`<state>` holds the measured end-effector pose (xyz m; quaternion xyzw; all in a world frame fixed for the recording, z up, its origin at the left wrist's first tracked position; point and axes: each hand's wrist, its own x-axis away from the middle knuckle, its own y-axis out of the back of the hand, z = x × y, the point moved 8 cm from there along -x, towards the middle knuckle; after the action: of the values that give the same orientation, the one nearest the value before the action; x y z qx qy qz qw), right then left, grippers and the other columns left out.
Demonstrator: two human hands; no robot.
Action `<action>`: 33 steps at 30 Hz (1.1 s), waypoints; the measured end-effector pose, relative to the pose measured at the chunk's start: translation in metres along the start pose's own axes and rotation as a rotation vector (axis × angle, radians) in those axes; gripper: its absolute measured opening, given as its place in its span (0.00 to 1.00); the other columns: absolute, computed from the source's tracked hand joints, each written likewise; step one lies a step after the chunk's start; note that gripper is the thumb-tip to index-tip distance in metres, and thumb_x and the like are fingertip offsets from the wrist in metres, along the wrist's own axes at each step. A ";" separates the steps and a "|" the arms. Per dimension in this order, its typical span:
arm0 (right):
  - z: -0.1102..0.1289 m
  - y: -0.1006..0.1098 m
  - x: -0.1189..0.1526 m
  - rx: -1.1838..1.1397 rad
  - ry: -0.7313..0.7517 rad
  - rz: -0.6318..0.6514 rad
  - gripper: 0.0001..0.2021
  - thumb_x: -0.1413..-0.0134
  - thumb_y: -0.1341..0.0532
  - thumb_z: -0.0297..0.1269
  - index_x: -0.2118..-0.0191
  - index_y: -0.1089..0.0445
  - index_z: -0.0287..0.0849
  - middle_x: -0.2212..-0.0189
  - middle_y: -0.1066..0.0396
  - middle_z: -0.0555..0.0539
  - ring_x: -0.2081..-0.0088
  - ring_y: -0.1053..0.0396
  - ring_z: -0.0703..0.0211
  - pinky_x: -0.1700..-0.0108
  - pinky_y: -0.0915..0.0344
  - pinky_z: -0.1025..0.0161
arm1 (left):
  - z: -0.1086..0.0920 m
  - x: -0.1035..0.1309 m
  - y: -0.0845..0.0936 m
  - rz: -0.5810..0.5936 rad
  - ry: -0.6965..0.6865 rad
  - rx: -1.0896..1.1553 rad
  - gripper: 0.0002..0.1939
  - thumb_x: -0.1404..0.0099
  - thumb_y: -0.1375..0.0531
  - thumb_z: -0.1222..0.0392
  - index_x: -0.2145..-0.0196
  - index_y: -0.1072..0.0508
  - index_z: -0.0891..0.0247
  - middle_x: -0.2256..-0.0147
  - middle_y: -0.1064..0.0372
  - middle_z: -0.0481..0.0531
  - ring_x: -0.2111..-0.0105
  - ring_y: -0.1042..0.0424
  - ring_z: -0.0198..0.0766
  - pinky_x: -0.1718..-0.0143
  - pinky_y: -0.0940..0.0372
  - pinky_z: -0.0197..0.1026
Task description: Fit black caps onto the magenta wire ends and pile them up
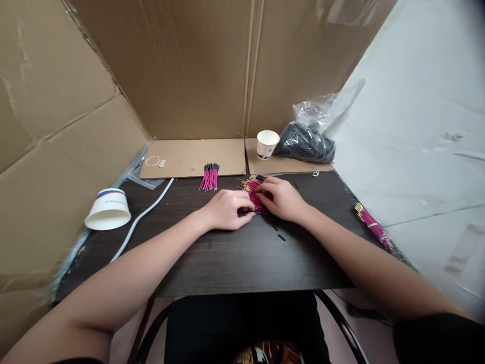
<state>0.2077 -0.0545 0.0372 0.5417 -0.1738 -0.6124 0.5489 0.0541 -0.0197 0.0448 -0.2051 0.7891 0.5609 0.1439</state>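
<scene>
A loose pile of pink wires with gold-coloured tips lies on the dark table between my two hands. My left hand is closed at the pile's near left side, its thumb and forefinger pinching at the end of a pink wire. From the right, my right hand reaches over the pile with fingers curled in among the wires; what its fingertips hold is hidden. Black pieces sit just beyond the right fingers. Short black tubes lie on the table below the right wrist.
Farther back lies a bunch of pink wires with black ends. A paper cup stands by a clear bag of black tubing. At left are a tipped paper cup and white cable; at right, a tied wire bundle.
</scene>
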 end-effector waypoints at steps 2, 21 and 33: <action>-0.001 0.000 0.000 -0.006 0.000 -0.006 0.05 0.28 0.35 0.33 0.56 0.20 0.41 0.60 0.24 0.43 0.62 0.27 0.55 0.57 0.32 0.57 | 0.000 0.000 0.000 -0.001 -0.004 -0.002 0.10 0.26 0.37 0.58 0.59 0.15 0.60 0.63 0.20 0.52 0.66 0.24 0.39 0.62 0.29 0.44; 0.005 0.003 0.000 -0.042 -0.028 -0.058 0.03 0.28 0.38 0.32 0.59 0.30 0.43 0.61 0.25 0.43 0.61 0.28 0.53 0.58 0.34 0.58 | -0.001 -0.002 0.002 -0.067 0.001 0.129 0.07 0.29 0.35 0.62 0.61 0.15 0.60 0.63 0.21 0.50 0.66 0.26 0.37 0.60 0.29 0.42; -0.001 0.013 0.001 -0.204 -0.119 -0.209 0.04 0.27 0.39 0.37 0.55 0.28 0.44 0.67 0.21 0.46 0.70 0.27 0.56 0.64 0.34 0.59 | 0.018 -0.003 0.008 -0.215 0.211 0.294 0.04 0.31 0.32 0.61 0.63 0.17 0.63 0.68 0.22 0.49 0.75 0.36 0.31 0.69 0.37 0.38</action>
<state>0.2151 -0.0601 0.0471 0.4608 -0.0855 -0.7119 0.5230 0.0532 0.0002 0.0468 -0.3225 0.8466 0.3967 0.1480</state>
